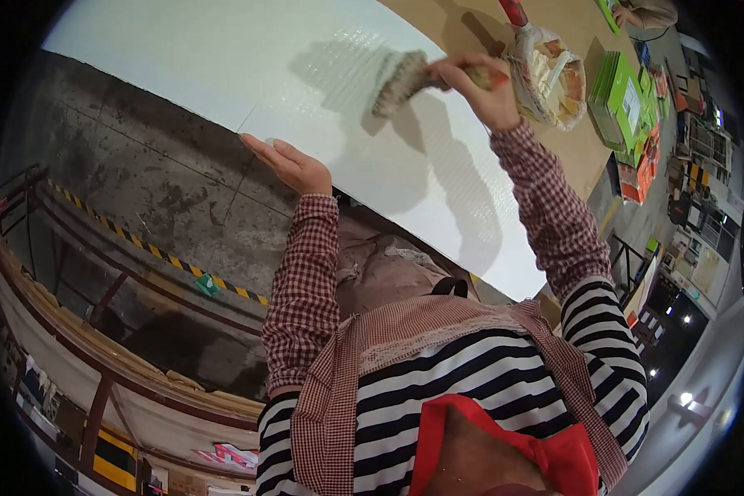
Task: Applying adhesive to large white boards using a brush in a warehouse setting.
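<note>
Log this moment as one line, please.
right hand: holding brush | brush: over white sheet, wet streaks | left hand: open, at sheet edge

Blotchy grey floor (pixel 211 178) with yellow-black stripe (pixel 175 261)

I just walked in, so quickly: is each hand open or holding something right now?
Left hand: open, at the edge of the white sheet.
Right hand: closed, holding a brush.

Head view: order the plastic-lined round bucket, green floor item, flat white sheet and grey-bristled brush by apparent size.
Largest to smallest:
1. flat white sheet
2. plastic-lined round bucket
3. grey-bristled brush
4. green floor item
</note>
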Tool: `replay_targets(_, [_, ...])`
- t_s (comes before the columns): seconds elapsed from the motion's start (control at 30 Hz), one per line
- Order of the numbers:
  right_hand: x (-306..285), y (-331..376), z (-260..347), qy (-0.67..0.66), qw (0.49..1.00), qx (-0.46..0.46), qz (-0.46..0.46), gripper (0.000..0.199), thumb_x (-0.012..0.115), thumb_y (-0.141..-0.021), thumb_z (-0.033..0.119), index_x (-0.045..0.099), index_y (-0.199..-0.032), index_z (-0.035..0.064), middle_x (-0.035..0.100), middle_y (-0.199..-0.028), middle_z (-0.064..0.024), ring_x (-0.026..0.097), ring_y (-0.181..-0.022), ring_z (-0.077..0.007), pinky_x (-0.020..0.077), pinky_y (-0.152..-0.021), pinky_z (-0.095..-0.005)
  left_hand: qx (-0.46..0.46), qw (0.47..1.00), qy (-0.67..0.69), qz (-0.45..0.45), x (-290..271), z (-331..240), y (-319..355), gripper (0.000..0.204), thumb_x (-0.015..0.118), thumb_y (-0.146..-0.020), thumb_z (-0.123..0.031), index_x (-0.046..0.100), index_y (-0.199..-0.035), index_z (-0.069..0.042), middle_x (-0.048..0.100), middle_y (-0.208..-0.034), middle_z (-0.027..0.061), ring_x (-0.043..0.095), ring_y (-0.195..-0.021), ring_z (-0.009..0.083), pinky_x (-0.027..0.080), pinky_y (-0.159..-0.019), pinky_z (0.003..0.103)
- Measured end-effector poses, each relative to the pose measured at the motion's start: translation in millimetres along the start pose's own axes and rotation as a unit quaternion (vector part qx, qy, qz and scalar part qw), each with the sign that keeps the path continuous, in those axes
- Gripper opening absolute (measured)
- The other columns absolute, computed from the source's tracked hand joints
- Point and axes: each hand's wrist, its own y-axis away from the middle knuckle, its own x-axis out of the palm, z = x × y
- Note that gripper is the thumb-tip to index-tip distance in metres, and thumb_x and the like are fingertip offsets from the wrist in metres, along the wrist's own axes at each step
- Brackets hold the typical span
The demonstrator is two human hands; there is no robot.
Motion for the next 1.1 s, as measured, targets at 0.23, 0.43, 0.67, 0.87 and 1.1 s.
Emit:
replay_targets(0.23, [-28,56,6,0.017,0.999,0.024,-0.02,0.015,0.063,-0.089,0.01,0.067,-0.093,-0.0042,0.07,-0.088,-0.008,0.064,-0.08,-0.0122,0.0518,-0.072,-0.0237,-0.037,0.999,-0.01,0.007,-5,-8,1,0.055,0.024,-0.104,-0.025,0.008,-0.148,0.005,0.009,-0.154,0.0247,0.013,-0.144,0.0344,0.02,-0.117,0.042])
replay_targets(0.43, [1,3,17,-0.018,0.999,-0.032,-0.038,0.016,0.065,-0.088,0.011,0.068,-0.092,-0.0041,0.071,-0.092,-0.0088,0.064,-0.082,-0.0109,0.0524,-0.073,-0.0229,0.01,1.0,-0.01,0.004,1,5,1,0.056,0.024,-0.104,-0.025,0.007,-0.148,0.004,0.008,-0.154,0.0241,0.013,-0.144,0.0344,0.019,-0.117,0.043])
replay_targets(0.67, [-33,60,-10,0.004,0.999,0.021,-0.025,0.017,0.064,-0.088,0.011,0.068,-0.09,-0.0052,0.07,-0.091,-0.0108,0.064,-0.08,-0.0118,0.0534,-0.076,-0.0247,-0.046,0.999,-0.021,0.012,-5,-3,0,0.058,0.022,-0.104,-0.03,0.006,-0.149,0.002,0.007,-0.155,0.0222,0.012,-0.144,0.0334,0.019,-0.117,0.042])
replay_targets(0.87, [-16,32,15,-0.04,0.998,-0.01,-0.041,0.016,0.063,-0.088,0.01,0.067,-0.09,-0.0052,0.07,-0.091,-0.0102,0.064,-0.082,-0.0116,0.0528,-0.076,-0.0245,-0.038,0.999,-0.017,0.014,-2,-5,2,0.057,0.022,-0.103,-0.03,0.005,-0.149,0.001,0.007,-0.155,0.0219,0.013,-0.144,0.0336,0.019,-0.117,0.042])
replay_targets(1.1, [-48,88,-28,-0.026,0.998,0.038,-0.037,0.014,0.063,-0.087,0.009,0.066,-0.085,-0.0044,0.07,-0.092,-0.0106,0.062,-0.082,-0.0098,0.0517,-0.074,-0.0248,-0.035,0.999,-0.023,0.014,-4,-5,2,0.058,0.021,-0.103,-0.03,0.003,-0.149,0.0,0.007,-0.155,0.0224,0.014,-0.143,0.0344,0.021,-0.117,0.043])
